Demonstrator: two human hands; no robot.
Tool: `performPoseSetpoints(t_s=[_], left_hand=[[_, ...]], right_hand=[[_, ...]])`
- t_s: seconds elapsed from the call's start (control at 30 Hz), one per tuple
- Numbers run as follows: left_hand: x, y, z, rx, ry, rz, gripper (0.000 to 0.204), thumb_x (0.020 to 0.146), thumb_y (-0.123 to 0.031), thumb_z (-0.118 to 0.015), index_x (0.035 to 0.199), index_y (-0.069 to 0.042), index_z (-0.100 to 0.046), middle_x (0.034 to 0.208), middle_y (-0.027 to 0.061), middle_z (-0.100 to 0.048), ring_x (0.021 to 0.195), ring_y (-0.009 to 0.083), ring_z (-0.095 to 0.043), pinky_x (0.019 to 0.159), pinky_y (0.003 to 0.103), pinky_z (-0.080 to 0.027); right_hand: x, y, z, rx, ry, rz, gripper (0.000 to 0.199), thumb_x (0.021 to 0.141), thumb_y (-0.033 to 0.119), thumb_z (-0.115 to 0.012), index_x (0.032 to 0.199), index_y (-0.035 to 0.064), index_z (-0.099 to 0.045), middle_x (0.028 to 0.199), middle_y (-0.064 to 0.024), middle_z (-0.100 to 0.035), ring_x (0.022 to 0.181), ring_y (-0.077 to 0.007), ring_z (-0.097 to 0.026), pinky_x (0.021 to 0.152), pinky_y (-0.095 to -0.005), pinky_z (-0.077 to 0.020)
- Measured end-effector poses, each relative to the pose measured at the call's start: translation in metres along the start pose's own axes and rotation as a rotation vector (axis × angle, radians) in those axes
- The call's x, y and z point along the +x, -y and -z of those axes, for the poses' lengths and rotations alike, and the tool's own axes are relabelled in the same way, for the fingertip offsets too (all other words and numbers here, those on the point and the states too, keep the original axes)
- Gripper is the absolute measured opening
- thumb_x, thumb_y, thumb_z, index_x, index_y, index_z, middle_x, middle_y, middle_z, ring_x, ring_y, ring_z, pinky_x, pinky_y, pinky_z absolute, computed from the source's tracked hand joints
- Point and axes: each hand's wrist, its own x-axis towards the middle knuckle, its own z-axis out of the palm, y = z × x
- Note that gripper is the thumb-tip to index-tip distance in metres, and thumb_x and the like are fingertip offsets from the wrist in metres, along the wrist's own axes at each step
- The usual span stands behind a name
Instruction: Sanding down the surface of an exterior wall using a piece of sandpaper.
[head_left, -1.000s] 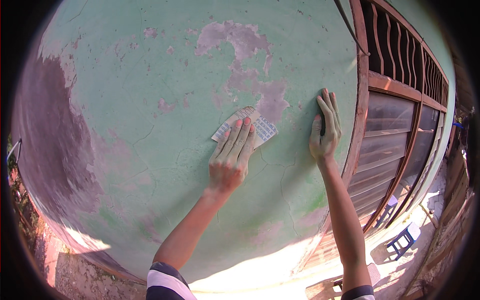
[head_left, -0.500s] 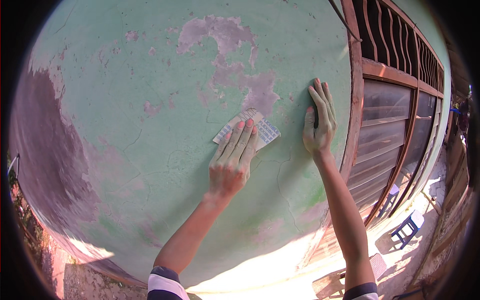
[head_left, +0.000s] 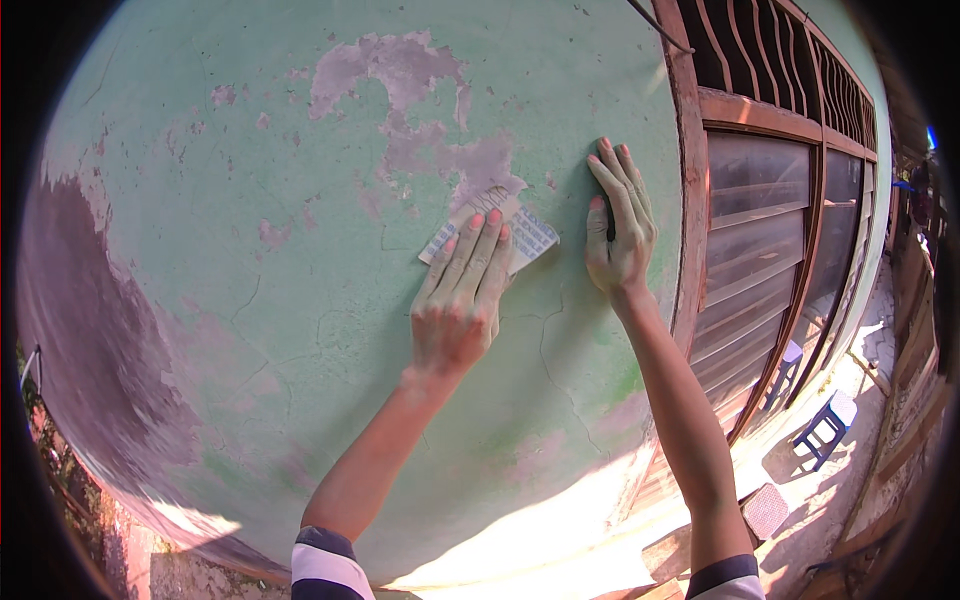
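OK, L hand (head_left: 458, 290) has the paper sheet (head_left: 534, 238), pressing it flat to the green wall (head_left: 585, 360): four fingers straight, close together, laid across it, thumb mostly hidden so can't tell its grip. Sheet's left of the window (head_left: 755, 230), approx. level w/ its panes, blue print facing me. R hand's (head_left: 624, 235) nearer, just left of the window: nothing in it, palm toward the wall, fingers narrow, thumb standing off a bit. Purple-grey patch (head_left: 405, 72) is up & left of the window; big dark patch (head_left: 95, 320) well left of it. Blue stool's (head_left: 838, 412) on the ground, below the window.
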Motion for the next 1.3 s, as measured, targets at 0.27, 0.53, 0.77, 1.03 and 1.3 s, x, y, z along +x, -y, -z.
performPoseSetpoints(t_s=[0.27, 0.53, 0.77, 1.03, 1.3], left_hand=[[0.036, -0.017, -0.017, 0.001, -0.069, 0.054, 0.047, 0.096, -0.014, -0.057, 0.141, 0.000, -0.058, 0.149, 0.0132, -0.054, 0.139, 0.0293, -0.050, 0.114, 0.042, -0.041], [0.068, -0.006, -0.016, -0.032, -0.105, 0.057, 0.045, 0.096, -0.013, -0.057, 0.139, -0.003, -0.060, 0.148, 0.0114, -0.055, 0.140, 0.0276, -0.050, 0.115, 0.042, -0.040], [0.003, -0.052, -0.035, -0.050, 0.008, 0.008, 0.050, 0.092, -0.007, -0.057, 0.141, 0.001, -0.057, 0.150, 0.0153, -0.053, 0.139, 0.0295, -0.050, 0.114, 0.042, -0.042], [0.081, 0.003, -0.011, 0.050, -0.150, 0.117, 0.050, 0.097, -0.015, -0.057, 0.145, -0.001, -0.053, 0.153, 0.0125, -0.050, 0.142, 0.0271, -0.048, 0.116, 0.040, -0.039], [0.021, -0.031, -0.031, 0.011, 0.026, -0.086, 0.049, 0.096, -0.012, -0.056, 0.144, -0.001, -0.053, 0.153, 0.0133, -0.050, 0.142, 0.0284, -0.046, 0.117, 0.041, -0.038]], right_hand=[[-0.003, -0.009, 0.008, -0.005, 0.014, -0.005, 0.041, 0.088, -0.002, -0.054, 0.127, 0.0008, -0.065, 0.142, -0.0168, -0.060, 0.139, -0.0376, -0.049, 0.115, -0.0466, -0.0382], [-0.006, -0.010, 0.008, 0.149, 0.010, -0.036, 0.038, 0.098, 0.009, -0.043, 0.128, -0.0025, -0.063, 0.143, -0.0202, -0.058, 0.141, -0.0397, -0.047, 0.117, -0.0491, -0.0341], [-0.006, -0.014, 0.012, 0.272, -0.008, -0.073, 0.040, 0.100, 0.014, -0.043, 0.130, -0.0054, -0.060, 0.140, -0.0240, -0.059, 0.140, -0.0408, -0.047, 0.117, -0.0480, -0.0341], [-0.009, -0.014, 0.020, 0.466, -0.065, -0.174, 0.056, 0.104, 0.038, -0.042, 0.129, -0.0086, -0.060, 0.136, -0.0263, -0.061, 0.138, -0.0383, -0.051, 0.116, -0.0436, -0.0366], [-0.007, -0.013, 0.017, 0.500, -0.075, -0.164, 0.052, 0.103, 0.035, -0.044, 0.126, -0.0085, -0.062, 0.134, -0.0262, -0.063, 0.135, -0.0390, -0.053, 0.114, -0.0443, -0.0385]])
